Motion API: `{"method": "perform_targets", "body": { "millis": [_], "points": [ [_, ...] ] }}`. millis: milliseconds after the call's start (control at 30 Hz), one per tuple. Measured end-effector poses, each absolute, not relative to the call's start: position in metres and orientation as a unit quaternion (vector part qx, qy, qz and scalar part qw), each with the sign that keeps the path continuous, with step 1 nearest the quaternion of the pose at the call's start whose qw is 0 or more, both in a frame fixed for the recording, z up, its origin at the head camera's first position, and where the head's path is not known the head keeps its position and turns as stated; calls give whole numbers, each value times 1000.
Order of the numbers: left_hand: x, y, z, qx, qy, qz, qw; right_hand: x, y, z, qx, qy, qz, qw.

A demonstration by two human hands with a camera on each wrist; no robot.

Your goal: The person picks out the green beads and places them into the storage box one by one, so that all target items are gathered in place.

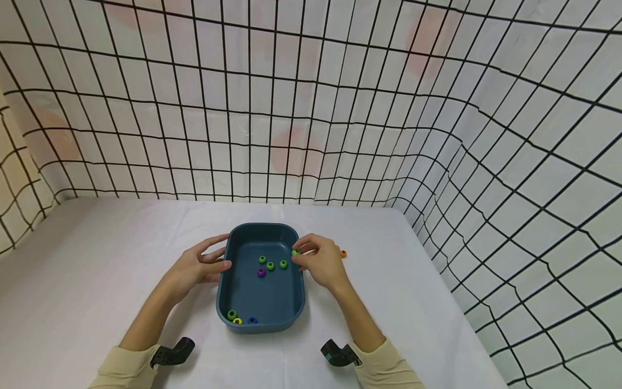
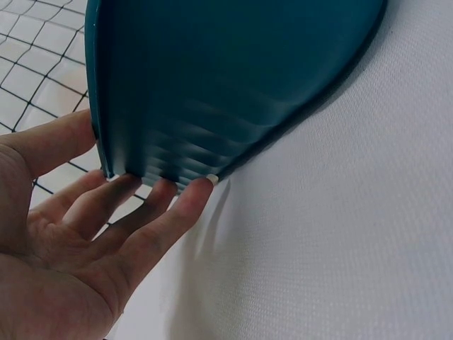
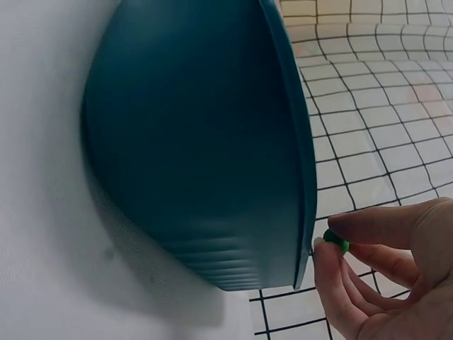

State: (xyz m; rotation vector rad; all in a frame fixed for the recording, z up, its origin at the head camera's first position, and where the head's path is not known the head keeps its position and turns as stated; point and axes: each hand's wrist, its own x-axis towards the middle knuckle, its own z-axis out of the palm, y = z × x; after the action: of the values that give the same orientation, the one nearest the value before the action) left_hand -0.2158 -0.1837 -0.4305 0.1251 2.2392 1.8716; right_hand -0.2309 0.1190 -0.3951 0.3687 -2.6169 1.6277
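A dark blue-green plastic tub stands on the white table. My left hand touches its left side, thumb at the rim and straight fingertips against the outer wall, as the left wrist view also shows. At the right rim, my right hand pinches a green bead between thumb and fingertips. Inside the tub lie several green beads and a purple bead near the middle. Another green bead, a yellow bead and a blue bead sit by the near wall.
An orange bead lies on the white tablecloth, just right of my right hand. White walls covered with a black grid net close off the back and sides. Each wrist carries a black camera mount.
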Motion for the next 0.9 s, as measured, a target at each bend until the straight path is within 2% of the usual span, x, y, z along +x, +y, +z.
{"method": "perform_targets", "body": {
  "millis": [900],
  "points": [
    [-215, -184, -429, 48, 760, 638, 109, -232, 115, -402, 138, -869, 475, 21]
  ]
}}
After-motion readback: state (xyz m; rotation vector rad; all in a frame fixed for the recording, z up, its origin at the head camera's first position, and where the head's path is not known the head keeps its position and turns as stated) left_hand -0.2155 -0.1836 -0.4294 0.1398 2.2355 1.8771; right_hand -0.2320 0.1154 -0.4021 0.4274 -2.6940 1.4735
